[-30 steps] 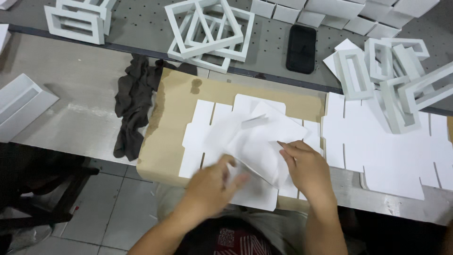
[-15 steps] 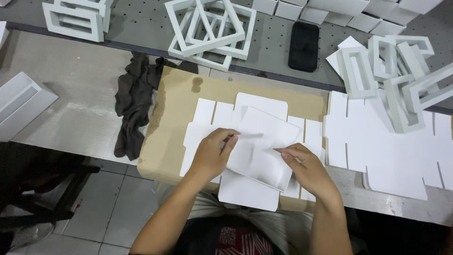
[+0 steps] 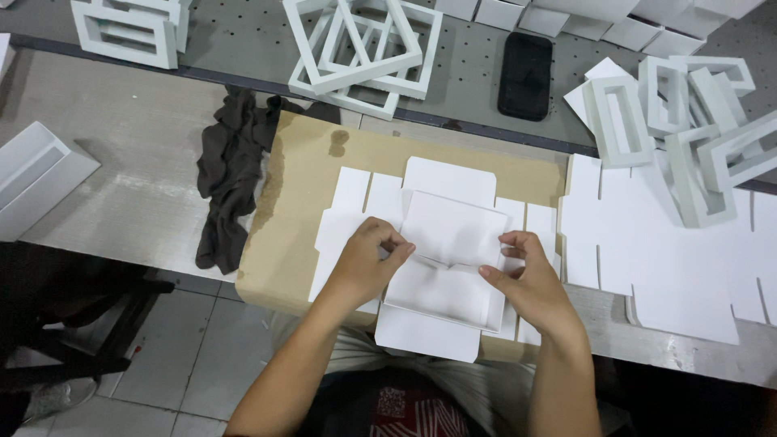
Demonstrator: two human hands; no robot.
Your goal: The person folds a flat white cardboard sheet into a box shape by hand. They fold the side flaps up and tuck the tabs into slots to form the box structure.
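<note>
White card blank [image 3: 447, 259], partly folded, is pinched at both side edges by the left hand [image 3: 366, 267] and right hand [image 3: 528, 285]; walls not yet raised. Under the grip lie flat blanks [image 3: 356, 206]; beyond, finished frames [image 3: 364, 44].
</note>
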